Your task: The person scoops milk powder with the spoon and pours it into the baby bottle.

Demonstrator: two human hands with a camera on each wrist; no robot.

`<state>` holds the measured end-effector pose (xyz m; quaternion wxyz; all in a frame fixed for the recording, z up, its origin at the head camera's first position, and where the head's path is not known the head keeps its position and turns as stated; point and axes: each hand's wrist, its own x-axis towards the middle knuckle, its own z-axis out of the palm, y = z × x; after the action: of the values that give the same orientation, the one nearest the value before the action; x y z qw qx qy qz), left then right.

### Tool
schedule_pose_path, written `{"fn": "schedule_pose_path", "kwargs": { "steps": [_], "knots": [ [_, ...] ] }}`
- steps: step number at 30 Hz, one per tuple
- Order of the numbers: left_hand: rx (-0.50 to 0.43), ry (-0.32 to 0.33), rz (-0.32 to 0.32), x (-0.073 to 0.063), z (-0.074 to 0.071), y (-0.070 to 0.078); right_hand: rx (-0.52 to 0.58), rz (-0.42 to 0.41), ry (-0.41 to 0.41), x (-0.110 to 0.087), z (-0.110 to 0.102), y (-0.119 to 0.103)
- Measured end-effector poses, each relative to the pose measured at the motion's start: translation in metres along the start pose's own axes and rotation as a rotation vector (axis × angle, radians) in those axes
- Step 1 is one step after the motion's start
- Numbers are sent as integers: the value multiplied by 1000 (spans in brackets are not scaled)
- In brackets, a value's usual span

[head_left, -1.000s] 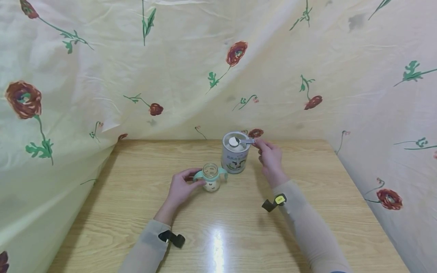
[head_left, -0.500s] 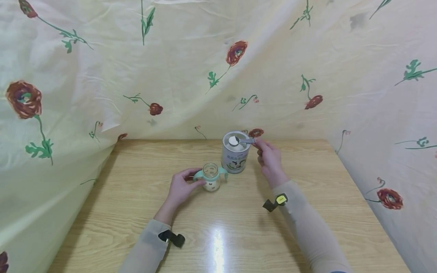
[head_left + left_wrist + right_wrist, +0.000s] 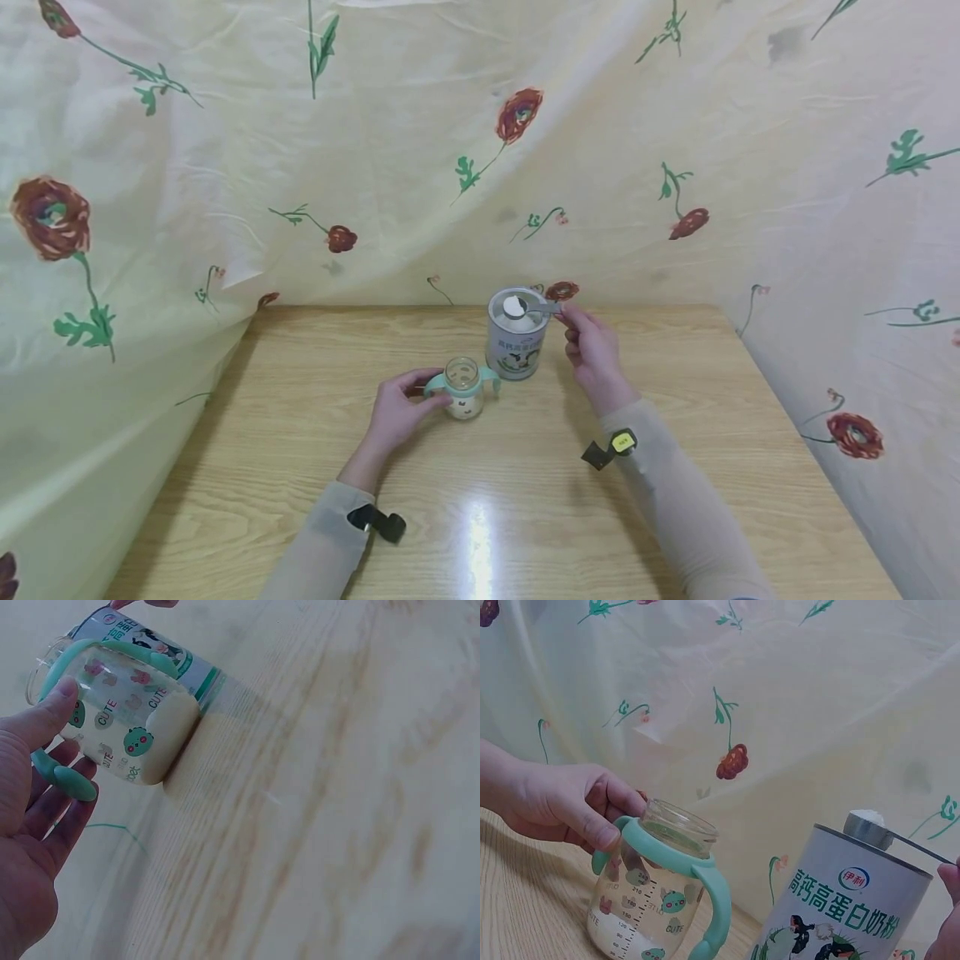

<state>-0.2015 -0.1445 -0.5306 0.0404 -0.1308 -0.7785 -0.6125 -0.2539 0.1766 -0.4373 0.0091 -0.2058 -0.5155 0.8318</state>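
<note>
A clear baby bottle (image 3: 463,404) with a mint-green collar and two handles stands uncapped on the table. Whitish contents lie at its bottom, and the left wrist view shows cartoon prints on its side. My left hand (image 3: 401,408) grips the bottle by its left handle, thumb against the collar (image 3: 660,851). Just behind and to the right is an open milk powder can (image 3: 516,354). With its fingertips, my right hand (image 3: 596,346) pinches the handle of a metal measuring spoon (image 3: 866,830), heaped with white powder, over the can's mouth.
The wooden table (image 3: 480,492) carries the bottle and the can. A floral cloth (image 3: 420,167) hangs behind the table and along both sides, close behind the can. Black wrist straps (image 3: 378,523) are on both sleeves.
The spoon with its powder rises very slightly over the can, and my right forearm shifts a little. My left hand and the bottle stay in place.
</note>
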Motion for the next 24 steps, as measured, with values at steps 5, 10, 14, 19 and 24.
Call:
{"fn": "schedule_pose_path", "kwargs": {
  "steps": [5, 10, 14, 19, 24],
  "knots": [
    [-9, 4, -4, 0, 1, 0, 26, 11, -12, -4, 0, -1],
    [-6, 4, -12, 0, 1, 2, 28, 22, -33, -11, -1, -2],
    [-1, 5, -4, 0, 0, 2, 39, 34, -41, -15, -1, -1],
    [2, 1, 1, 0, 0, 2, 59, 29, -53, -21, 0, 0],
    [-1, -1, 4, 0, 0, 4, 66, 32, -72, -29, 0, 0]
  ]
}}
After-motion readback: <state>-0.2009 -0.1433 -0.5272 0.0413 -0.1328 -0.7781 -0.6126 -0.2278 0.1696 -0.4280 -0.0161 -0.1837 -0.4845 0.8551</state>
